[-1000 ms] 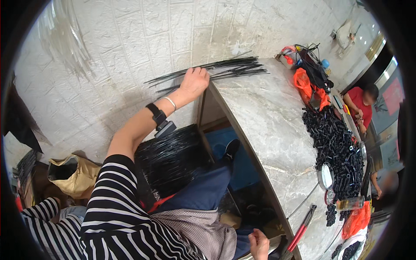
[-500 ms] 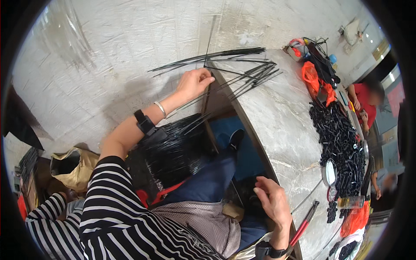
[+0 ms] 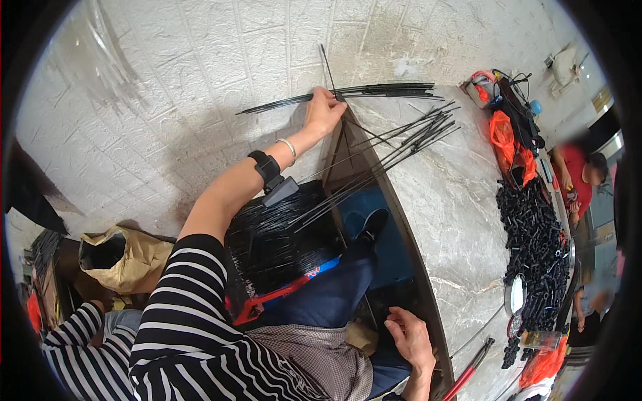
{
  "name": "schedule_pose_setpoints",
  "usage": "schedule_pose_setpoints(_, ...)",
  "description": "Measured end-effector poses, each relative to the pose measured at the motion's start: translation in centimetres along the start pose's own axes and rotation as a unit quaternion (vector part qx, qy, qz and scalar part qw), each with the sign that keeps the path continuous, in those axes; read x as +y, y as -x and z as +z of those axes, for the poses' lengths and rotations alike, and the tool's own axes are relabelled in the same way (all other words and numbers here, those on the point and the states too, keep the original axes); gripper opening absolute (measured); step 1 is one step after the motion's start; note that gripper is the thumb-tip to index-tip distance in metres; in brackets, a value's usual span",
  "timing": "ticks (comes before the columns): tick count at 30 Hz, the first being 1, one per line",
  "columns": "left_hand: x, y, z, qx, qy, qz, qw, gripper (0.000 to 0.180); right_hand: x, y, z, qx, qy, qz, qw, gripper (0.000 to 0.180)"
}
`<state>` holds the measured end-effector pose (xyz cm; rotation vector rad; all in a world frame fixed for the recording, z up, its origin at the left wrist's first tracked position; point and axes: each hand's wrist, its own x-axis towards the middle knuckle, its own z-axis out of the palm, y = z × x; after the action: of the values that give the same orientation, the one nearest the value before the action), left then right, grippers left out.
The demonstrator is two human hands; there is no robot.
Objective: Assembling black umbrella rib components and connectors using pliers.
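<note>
At the far corner of the stone-topped table (image 3: 461, 234), my left hand (image 3: 326, 112) is closed in a pinch. One thin black rod (image 3: 326, 60) rises from its fingertips and leans slightly left. Behind those fingers a bundle of long black rods (image 3: 394, 87) lies across the corner, its left end jutting past the table. A second loose bundle of rods (image 3: 418, 137) spreads over the table edge towards me. My right hand (image 3: 409, 337) hovers by the near table edge above my lap, fingers loosely bent and apart, holding nothing visible.
Red-handled pliers (image 3: 468, 371) lie near the table's right front. Small black parts (image 3: 531, 247) are heaped along the far right side, beside orange plastic bags (image 3: 508, 147). Below my left arm sits a pile of thin black strips (image 3: 281, 234). A co-worker in red (image 3: 574, 177) is beyond the table.
My left hand has moved right and slightly up to the table corner. The upright rod has swung from leaning right to leaning left. My right hand has dropped slightly lower. The view has shifted.
</note>
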<state>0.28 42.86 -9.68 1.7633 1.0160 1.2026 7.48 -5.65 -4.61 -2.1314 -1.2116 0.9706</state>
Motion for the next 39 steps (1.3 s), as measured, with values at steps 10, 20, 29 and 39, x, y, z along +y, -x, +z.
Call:
schedule_pose_setpoints(10,0.0,-1.7,1.0,0.003,-0.035,0.046,0.998,0.025,1.0,0.6,1.4,0.001,-0.004,-0.001,1.0,0.031)
schedule_pose_setpoints(20,3.8,0.8,-4.5,0.109,-0.264,0.342,0.895,0.016,0.9,2.7,1.0,0.024,-0.006,-0.006,1.0,0.031)
schedule_pose_setpoints(29,10.1,2.6,-12.3,0.01,-0.226,0.306,0.925,0.018,-2.7,1.6,0.4,0.048,0.035,-0.1,0.993,0.029)
schedule_pose_setpoints(39,26.6,6.7,-12.5,-0.121,0.153,0.08,0.977,0.031,-8.3,0.4,2.8,0.01,-0.206,-0.203,0.957,0.052)
